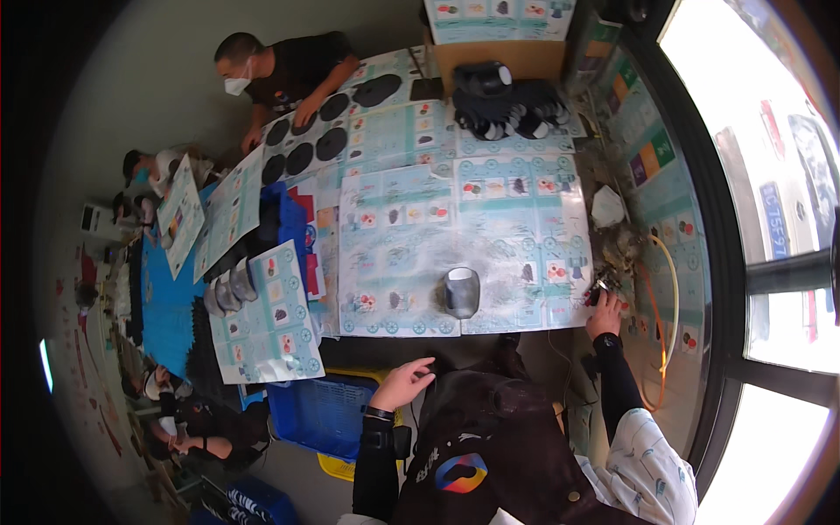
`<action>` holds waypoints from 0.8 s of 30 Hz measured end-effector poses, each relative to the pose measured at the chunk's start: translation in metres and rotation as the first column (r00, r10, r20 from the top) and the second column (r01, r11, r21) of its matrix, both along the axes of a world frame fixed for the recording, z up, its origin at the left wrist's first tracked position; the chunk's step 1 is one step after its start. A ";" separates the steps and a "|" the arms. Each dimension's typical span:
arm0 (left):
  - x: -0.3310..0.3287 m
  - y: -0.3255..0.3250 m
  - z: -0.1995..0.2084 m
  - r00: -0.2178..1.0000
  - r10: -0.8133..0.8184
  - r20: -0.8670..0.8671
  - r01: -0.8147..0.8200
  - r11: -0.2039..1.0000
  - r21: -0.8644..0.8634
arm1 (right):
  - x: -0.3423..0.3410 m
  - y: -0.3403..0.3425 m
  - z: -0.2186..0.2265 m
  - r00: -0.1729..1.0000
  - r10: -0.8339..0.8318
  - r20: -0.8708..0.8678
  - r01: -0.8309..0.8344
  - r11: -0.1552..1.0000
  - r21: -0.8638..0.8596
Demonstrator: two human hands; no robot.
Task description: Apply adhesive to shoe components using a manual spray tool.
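A grey cup-shaped piece (pixel 461 293) with a pale opening stands near the front edge of the paper-covered table (pixel 398 262). Dark overspray surrounds it on the sheets. At the table's right edge, my right hand (pixel 605 316) has its fingers closed on a small dark, silvery metal tool (pixel 600 291) that looks like a spray gun, partly hidden by the fingers. My left hand (pixel 402 385) hovers in front of the table above my lap, fingers loosely stretched and nothing seen in them.
More grey pieces (pixel 231 286) rest on a tilted sheet at left, above a blue crate (pixel 319 416). Black pieces (pixel 510 109) are heaped at the back. A co-worker (pixel 302 74) handles flat black discs (pixel 331 144). An orange hose (pixel 652 350) hangs at right.
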State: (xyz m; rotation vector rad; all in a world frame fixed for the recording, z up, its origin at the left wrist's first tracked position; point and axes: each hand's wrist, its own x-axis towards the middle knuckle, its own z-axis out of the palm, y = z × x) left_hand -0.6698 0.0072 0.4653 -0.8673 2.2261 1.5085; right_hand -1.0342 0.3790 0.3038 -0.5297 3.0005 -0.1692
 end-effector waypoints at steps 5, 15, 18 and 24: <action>0.033 0.012 -0.029 0.975 -0.221 0.021 0.220 0.945 -0.242 | -0.021 0.027 -0.039 0.999 -0.045 -0.026 0.048 0.991 0.122; 0.143 0.015 -0.115 0.956 0.014 0.292 0.055 0.972 -0.227 | -0.050 0.038 -0.076 0.981 -0.194 0.020 0.193 0.981 0.005; 0.132 0.007 -0.088 0.963 0.215 0.162 -0.190 0.969 -0.158 | -0.072 0.072 -0.092 0.987 -0.158 -0.017 0.149 0.959 -0.241; 0.127 -0.007 -0.084 0.920 0.156 0.361 0.019 0.899 -0.437 | -0.003 0.049 0.003 0.746 0.009 0.666 0.603 0.415 -0.681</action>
